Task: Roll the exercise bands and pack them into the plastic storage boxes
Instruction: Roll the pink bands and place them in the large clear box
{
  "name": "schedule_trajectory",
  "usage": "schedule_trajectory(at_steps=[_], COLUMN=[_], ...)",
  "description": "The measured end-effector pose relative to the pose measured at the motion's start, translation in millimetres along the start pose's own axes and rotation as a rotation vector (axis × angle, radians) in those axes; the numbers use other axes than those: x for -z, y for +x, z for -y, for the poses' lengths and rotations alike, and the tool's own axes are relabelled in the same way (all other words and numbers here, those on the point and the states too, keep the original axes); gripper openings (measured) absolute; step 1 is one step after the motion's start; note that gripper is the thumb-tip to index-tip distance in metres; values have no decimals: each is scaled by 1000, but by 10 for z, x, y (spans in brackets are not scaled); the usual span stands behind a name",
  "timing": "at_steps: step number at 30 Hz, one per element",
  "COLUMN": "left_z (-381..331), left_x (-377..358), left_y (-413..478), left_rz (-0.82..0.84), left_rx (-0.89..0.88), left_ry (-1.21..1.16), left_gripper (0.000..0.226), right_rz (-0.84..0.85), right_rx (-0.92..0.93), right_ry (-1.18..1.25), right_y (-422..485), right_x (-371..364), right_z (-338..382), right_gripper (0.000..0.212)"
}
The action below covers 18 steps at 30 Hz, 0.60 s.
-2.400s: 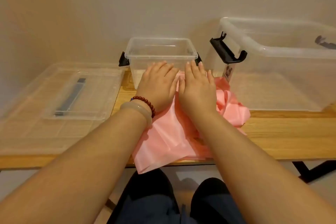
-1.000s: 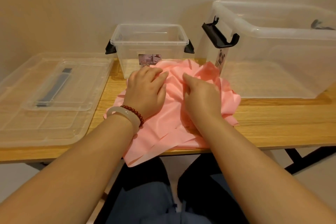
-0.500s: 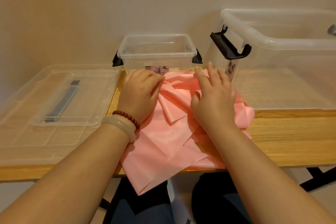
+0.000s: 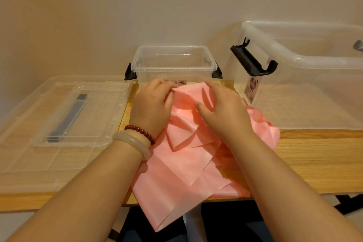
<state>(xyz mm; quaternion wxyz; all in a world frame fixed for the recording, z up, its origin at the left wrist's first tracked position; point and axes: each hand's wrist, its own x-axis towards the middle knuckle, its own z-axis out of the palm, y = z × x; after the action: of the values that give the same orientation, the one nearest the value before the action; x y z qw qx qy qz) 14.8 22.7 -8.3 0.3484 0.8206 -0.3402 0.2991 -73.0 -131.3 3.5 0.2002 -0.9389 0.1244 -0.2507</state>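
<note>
1. The pink band point(image 4: 182, 173) lies crumpled and partly folded on the wooden table point(image 4: 314, 159), and its near corner hangs over the front edge.
2. The left wrist wears a pale bangle point(image 4: 131, 141) and a string of dark red beads point(image 4: 141, 132).
3. The left hand point(image 4: 152, 104) pinches the band's far edge with curled fingers.
4. The right hand point(image 4: 224, 110) rests on the band just beside it, fingers bent over the same far edge and thumb spread.
5. Two clear lids point(image 4: 23, 143), one stacked on the other, lie to the left.
6. The small clear box point(image 4: 172, 68) stands open just behind the hands.
7. The large clear box point(image 4: 294, 59) stands open to the right.
</note>
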Motion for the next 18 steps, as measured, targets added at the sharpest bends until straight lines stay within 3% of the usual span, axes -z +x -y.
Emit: schedule_trajectory(at_steps=[3,6,9,11,15,18], left_z=[3,-95,-158,-128,-19,-37], left_x=[40,69,33,45,135,161], left_y=[-7,-12,24,62,133,172], left_rz=[-2,187,288,208,13,-18], left_rx=[114,14,-60,-50,8,38], left_ry=[-1,-25,-70,-121,-47,-1], left_gripper=[32,48,59,46,31,32], right_rz=[-20,-163,-195,-151,-48,-63], right_rx=[-110,-148,11,51,-103,-150], right_ry=[-12,222,381,387,173,294], right_y=[-39,-35,16,29,31,87], right_x=[19,41,67,60,95,222], right_z=[-81,20,157,141,-43,36], right_gripper=[39,44,48,42,27,20])
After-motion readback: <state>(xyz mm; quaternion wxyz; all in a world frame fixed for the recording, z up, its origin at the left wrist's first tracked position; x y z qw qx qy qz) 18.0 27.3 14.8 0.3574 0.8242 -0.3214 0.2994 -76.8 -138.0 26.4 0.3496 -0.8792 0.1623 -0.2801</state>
